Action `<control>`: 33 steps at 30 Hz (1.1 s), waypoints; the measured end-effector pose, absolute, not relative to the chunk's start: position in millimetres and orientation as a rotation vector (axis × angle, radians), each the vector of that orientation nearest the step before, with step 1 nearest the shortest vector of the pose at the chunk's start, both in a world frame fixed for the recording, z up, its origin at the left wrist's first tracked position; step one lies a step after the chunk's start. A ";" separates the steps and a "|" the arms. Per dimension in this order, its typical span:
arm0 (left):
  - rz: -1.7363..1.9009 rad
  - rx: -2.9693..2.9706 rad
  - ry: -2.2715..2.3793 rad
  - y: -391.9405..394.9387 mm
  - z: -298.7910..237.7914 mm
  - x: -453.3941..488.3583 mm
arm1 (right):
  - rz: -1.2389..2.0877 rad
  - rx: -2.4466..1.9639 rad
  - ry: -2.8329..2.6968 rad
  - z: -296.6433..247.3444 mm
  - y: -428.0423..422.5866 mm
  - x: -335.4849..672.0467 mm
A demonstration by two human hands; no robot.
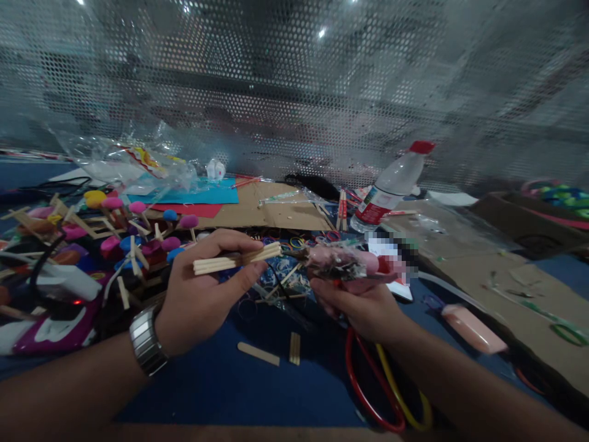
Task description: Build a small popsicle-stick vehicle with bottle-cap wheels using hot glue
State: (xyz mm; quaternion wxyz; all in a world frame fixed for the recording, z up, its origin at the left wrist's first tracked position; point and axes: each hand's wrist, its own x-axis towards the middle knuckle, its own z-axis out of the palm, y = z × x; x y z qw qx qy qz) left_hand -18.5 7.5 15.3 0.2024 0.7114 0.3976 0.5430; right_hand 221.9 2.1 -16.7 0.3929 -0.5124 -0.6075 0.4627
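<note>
My left hand (pixel 202 294), with a metal-band watch (pixel 148 341) at its wrist, grips a small bundle of wooden sticks (pixel 221 264) between thumb and fingers. My right hand (pixel 359 304) is closed around a pink glue gun (pixel 343 261) that looks worn and has clear plastic or glue strands on it. Its dark nozzle points left, at or very near the right end of the bundle; contact cannot be made out. Below the hands, a flat craft stick (pixel 258 354) and a short group of joined sticks (pixel 295 348) lie on the blue tabletop (pixel 207 387).
Stick constructions with colourful clay balls (pixel 138 245) crowd the left, beside a white-and-purple device (pixel 59 319). A plastic bottle with a red cap (pixel 391 187) leans at the back. Red and yellow loops (pixel 375 383) lie under my right forearm. Cardboard (pixel 271 212) lies behind; perforated metal (pixel 276 92) rises beyond.
</note>
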 end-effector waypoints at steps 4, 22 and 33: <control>1.538 1.985 1.084 9.6 13.8 -18.4 | 1.212 -1.314 -1.555 -20.2 3.1 224.4; 1.531 1.970 1.118 8.9 13.7 -18.7 | 1.213 -1.304 -1.548 -19.5 3.0 223.3; 1.548 1.959 1.110 8.4 14.3 -18.1 | 1.181 -1.359 -1.563 -24.1 2.4 226.8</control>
